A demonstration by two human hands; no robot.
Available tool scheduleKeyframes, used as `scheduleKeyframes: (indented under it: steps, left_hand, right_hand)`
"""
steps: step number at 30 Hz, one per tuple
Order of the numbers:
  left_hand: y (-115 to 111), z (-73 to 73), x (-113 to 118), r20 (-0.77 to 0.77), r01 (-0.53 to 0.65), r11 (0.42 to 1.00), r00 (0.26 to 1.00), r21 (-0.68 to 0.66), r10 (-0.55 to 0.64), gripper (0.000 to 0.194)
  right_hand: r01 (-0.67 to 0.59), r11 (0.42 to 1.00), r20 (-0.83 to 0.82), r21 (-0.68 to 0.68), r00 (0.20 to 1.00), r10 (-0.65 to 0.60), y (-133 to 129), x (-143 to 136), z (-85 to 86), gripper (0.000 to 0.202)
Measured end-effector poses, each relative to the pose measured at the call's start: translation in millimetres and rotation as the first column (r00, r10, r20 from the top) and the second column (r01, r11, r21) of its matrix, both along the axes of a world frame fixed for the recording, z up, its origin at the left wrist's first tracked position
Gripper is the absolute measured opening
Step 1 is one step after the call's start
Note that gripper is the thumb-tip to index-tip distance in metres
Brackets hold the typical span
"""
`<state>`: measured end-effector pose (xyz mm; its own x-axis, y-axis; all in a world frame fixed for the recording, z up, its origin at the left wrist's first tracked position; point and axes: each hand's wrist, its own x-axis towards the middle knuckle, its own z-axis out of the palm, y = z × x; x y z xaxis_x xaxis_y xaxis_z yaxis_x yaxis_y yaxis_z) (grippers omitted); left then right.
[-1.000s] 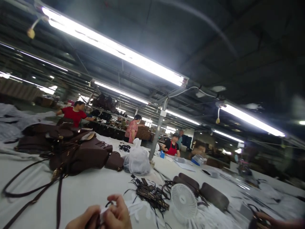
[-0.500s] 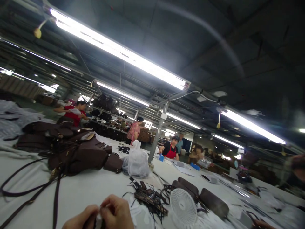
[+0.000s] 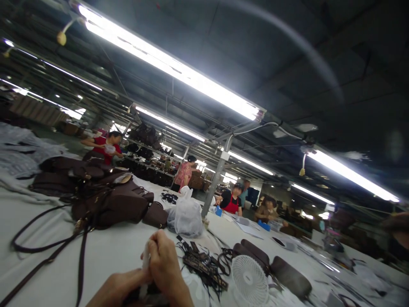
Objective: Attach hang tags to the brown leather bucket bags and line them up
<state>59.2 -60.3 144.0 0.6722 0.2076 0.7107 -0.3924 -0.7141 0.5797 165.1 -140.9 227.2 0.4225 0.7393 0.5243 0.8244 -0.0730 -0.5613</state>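
The left hand and right hand are meeting around a small white piece, left of the white fan.
The piece is sticking up between the hands above the counter; the right grip is clamping on it, fingers curled, while the left is pressing in close, and whether its grip is closing I cannot tell. Dark straps are lying in a tangle just left of the fan, brown cases are resting just behind and right of it, and brown bags are slumping well to its left. Beyond the fan, a person in a red apron is working.
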Motion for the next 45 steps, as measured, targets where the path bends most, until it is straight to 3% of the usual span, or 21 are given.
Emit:
scheduleKeyframes:
  steps: [4,7,9,11,13,16,20,22,25,27,30,32,35,37,39,41,43,45]
  left_hand:
    - [8.5,8.2,-1.1,-0.155,0.097,0.995,0.983,-0.017,-0.099,0.035]
    - [18.3,15.3,-2.4,-0.185,0.173,0.979,0.964,-0.107,-0.19,0.032]
    - [24.4,18.3,-3.9,-0.155,0.165,0.964,0.967,-0.209,-0.2,0.03]
    - [28.7,20.7,-6.2,-0.135,0.121,0.944,0.976,-0.306,-0.169,0.031]
    - [31.6,23.6,-8.6,-0.135,0.081,0.932,0.981,-0.354,-0.136,0.032]
    - [33.5,29.6,-10.8,-0.154,0.09,0.933,0.976,-0.349,-0.152,0.034]
    - [32.3,36.1,-9.6,-0.186,0.168,0.916,0.951,-0.364,-0.248,0.04]
    - [32.3,37.1,-6.4,-0.184,0.19,0.91,0.945,-0.369,-0.272,0.043]
    - [34.4,36.8,1.1,-0.179,0.157,0.929,0.957,-0.334,-0.226,0.048]
    - [36.3,36.2,6.4,-0.193,0.126,0.95,0.963,-0.287,-0.186,0.052]
    - [38.1,34.6,13.4,-0.232,0.089,0.971,0.962,-0.221,-0.141,0.057]
    - [39.0,32.4,18.2,-0.252,0.085,0.978,0.959,-0.192,-0.133,0.06]
    - [41.9,28.6,26.6,-0.26,0.112,0.977,0.953,-0.182,-0.158,0.063]
    - [44.9,27.7,31.2,-0.256,0.125,0.977,0.952,-0.172,-0.167,0.064]
    - [46.2,28.6,31.0,-0.251,0.09,0.986,0.96,-0.14,-0.123,0.067]
    - [41.3,30.0,23.3,-0.195,-0.038,0.995,0.981,-0.089,0.02,0.065]
    - [27.0,28.6,9.1,-0.044,-0.243,0.968,0.97,-0.061,0.241,0.048]
    - [4.3,21.2,-5.8,0.119,-0.388,0.921,0.913,-0.041,0.39,0.024]
  right_hand:
    - [0.002,0.999,0.143,0.032,0.99,-0.006,9.7,1.7,6.9,0.014]
    - [-0.1,0.995,-0.038,-0.012,0.994,0.099,15.7,16.8,9.0,0.015]
    - [-0.161,0.985,-0.202,-0.057,0.968,0.146,12.4,29.0,9.6,0.02]
    - [-0.184,0.975,-0.239,-0.127,0.959,0.15,1.2,37.7,11.2,0.032]
    - [-0.239,0.94,-0.187,-0.242,0.962,0.197,-14.0,41.1,13.9,0.043]
    - [-0.399,0.838,-0.203,-0.372,0.916,0.346,-31.4,39.4,17.7,0.047]
    - [-0.553,0.769,-0.372,-0.321,0.82,0.435,-33.2,38.9,21.0,0.041]
    - [-0.521,0.779,-0.335,-0.35,0.846,0.416,-29.1,40.8,24.7,0.037]
    - [-0.308,0.835,0.059,-0.456,0.926,0.373,-24.2,44.7,35.0,0.03]
    - [-0.154,0.859,0.313,-0.487,0.888,0.337,-22.8,47.7,41.7,0.029]
    - [-0.026,0.857,0.419,-0.514,0.864,0.278,-21.7,52.7,45.2,0.027]
    - [-0.111,0.823,0.288,-0.556,0.904,0.317,-20.4,55.5,42.8,0.025]
    - [-0.386,0.719,-0.078,-0.577,0.903,0.423,-15.9,57.2,35.7,0.028]
    - [-0.411,0.724,-0.156,-0.555,0.906,0.394,-11.6,56.8,31.2,0.026]
    - [-0.341,0.755,-0.124,-0.56,0.935,0.331,-7.9,56.2,28.2,0.019]
    - [-0.311,0.734,-0.133,-0.603,0.947,0.292,-6.4,56.6,27.1,0.015]
    - [-0.345,0.691,-0.197,-0.635,0.937,0.288,-7.6,57.8,27.0,0.018]
    - [-0.399,0.672,-0.283,-0.624,0.917,0.282,-10.8,59.1,26.5,0.021]
